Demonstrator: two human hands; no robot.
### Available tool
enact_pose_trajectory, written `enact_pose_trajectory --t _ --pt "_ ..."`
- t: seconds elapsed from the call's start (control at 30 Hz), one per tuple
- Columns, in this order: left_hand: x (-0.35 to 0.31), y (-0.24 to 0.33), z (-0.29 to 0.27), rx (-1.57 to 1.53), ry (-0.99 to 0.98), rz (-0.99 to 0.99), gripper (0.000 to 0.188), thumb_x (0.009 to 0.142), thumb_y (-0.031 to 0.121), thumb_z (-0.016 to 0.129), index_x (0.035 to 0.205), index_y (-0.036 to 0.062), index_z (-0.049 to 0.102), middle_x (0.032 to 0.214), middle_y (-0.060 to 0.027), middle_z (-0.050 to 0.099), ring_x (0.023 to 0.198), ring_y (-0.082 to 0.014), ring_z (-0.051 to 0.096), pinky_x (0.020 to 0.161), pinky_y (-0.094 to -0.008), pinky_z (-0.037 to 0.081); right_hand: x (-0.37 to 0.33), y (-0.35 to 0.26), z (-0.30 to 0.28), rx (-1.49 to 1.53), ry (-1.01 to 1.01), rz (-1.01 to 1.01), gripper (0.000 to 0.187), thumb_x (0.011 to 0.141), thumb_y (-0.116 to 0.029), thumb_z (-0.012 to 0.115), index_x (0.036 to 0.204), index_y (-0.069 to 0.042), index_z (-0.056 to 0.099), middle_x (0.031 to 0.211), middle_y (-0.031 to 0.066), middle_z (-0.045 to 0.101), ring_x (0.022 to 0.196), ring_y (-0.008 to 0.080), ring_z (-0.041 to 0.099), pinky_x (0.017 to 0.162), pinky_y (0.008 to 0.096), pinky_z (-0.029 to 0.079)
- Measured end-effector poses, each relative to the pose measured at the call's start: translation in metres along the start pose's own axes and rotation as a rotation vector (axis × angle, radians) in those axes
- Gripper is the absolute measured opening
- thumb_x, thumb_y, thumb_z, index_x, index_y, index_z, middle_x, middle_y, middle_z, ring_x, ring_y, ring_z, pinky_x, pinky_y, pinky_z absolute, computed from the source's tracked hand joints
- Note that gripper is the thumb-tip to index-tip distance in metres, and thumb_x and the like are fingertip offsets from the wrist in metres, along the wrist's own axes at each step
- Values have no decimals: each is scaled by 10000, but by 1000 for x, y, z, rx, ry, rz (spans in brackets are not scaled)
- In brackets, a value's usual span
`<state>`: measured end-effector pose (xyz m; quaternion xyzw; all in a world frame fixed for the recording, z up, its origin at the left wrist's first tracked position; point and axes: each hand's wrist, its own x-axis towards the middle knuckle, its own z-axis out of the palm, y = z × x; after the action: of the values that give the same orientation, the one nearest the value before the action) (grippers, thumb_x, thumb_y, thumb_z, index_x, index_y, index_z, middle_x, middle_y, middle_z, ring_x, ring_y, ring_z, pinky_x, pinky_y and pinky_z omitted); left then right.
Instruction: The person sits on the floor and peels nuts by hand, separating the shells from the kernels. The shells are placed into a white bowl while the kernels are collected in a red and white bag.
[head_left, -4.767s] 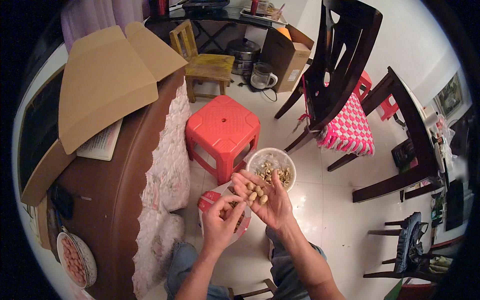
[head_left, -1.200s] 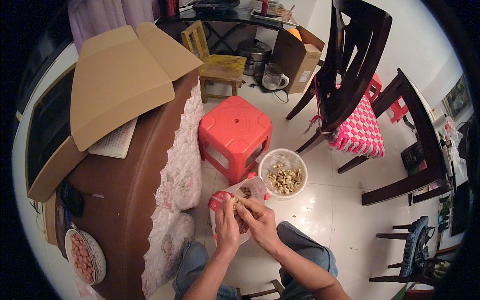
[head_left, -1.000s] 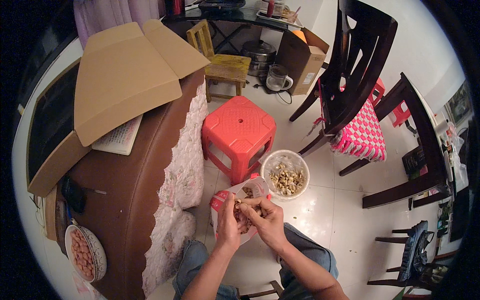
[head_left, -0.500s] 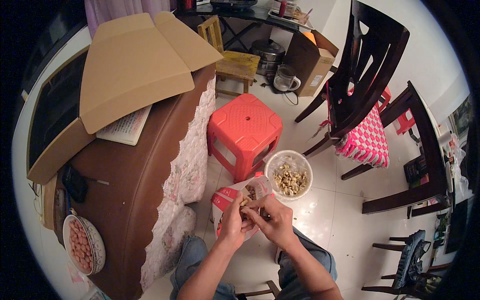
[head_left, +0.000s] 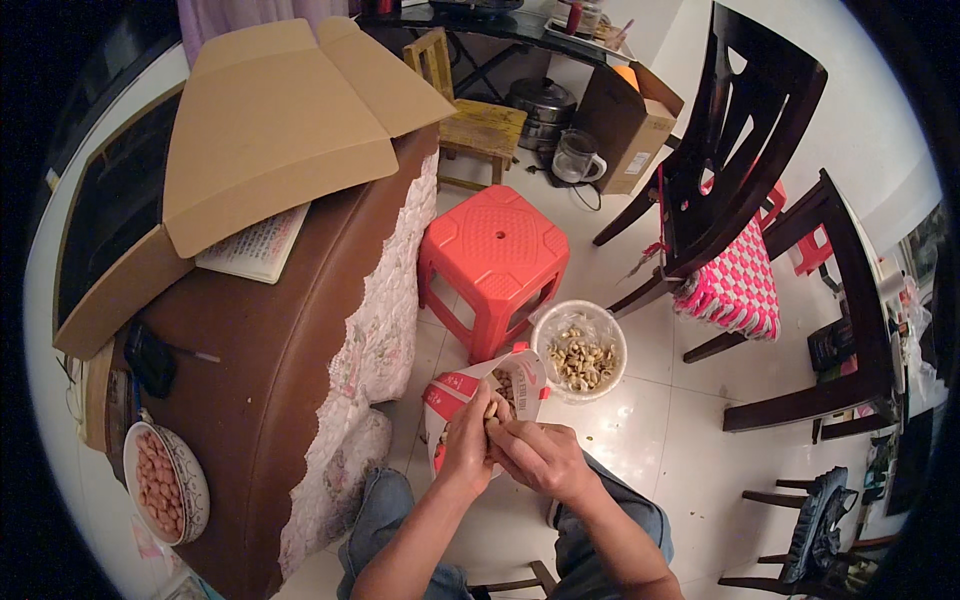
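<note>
Over one red-and-white bag (head_left: 449,397), one left hand (head_left: 466,437) and one right hand (head_left: 548,457)

The left hand pinches at least one small tan nut (head_left: 491,409) by thumb and fingers; the right hand's fingers are pressed together beside it. One round white bucket (head_left: 620,345) holds shells (head_left: 582,362), too many for counting. One patterned white bowl (head_left: 196,490) stands at the near left corner of the brown leather sofa (head_left: 270,350).
</note>
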<state>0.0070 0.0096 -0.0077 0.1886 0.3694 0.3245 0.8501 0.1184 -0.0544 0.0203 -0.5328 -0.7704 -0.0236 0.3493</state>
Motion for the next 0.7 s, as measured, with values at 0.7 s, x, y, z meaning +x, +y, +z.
enact_pose_trajectory --t 0.7 --pt "2 2 1 -223 -113 -158 532 1025 426 356 1184 -47 541 907 -68 615 812 -150 580 758 -261 501 1 70 -43 99 264 902 141 836 -75 696 926 32 710 754 37 674 664 81 583 611 234 473"
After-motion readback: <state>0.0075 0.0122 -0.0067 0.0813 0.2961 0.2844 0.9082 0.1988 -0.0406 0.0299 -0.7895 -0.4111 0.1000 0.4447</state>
